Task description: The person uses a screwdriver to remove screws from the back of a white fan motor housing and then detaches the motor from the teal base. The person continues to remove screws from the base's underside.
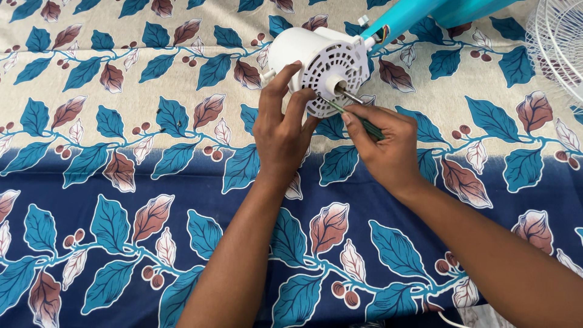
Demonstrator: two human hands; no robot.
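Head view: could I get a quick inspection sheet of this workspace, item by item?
Surface: leaf-print cloth, blue and beige.
Job's things: white fan motor on its side, shaft sticking out; green screwdriver tip at its face.
Clutter: small dark screws on the cloth.
Grips: left hand steadies the motor; right hand holds the screwdriver.
Cables: coloured wires at the teal stand.
Surroundings: white fan guard, top right.

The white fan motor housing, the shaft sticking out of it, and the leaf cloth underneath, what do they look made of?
Motor housing: likely moulded plastic, matte white, with a vent grid. Shaft: probably bare metal, thin, grey, glinting. Cloth: printed woven fabric, soft with slight wrinkles.
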